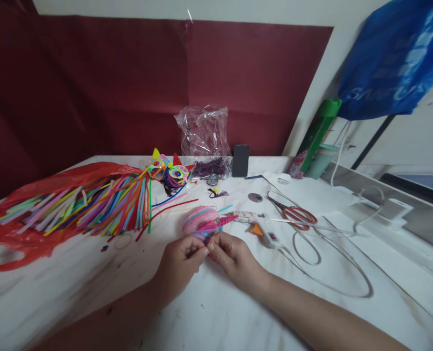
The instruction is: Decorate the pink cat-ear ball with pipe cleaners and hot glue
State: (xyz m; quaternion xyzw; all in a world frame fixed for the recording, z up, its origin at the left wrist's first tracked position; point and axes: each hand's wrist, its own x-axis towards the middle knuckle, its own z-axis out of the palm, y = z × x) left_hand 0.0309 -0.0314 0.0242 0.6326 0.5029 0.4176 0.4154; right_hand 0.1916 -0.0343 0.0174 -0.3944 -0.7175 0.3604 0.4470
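Both of my hands meet at a pink pipe cleaner figure [200,219], striped with teal and carrying a pointed magenta piece toward the right. My left hand [181,258] pinches its near lower edge with thumb and forefinger. Right beside it, my right hand [234,256] is closed on the same edge, thumb against fingers. My fingertips hide the spot being gripped. Just beyond the right hand lies a white hot glue gun [267,231] with an orange trigger. Two finished-looking pipe cleaner faces [168,170] with large eyes lie farther back.
Colourful pipe cleaners [103,207] are spread over a red plastic bag [26,195] at left. Orange-handled scissors [300,217] lie right, among looping cable. At the back are a phone [240,161], a clear bag [205,131], a green can [316,134] and a cup [322,161].
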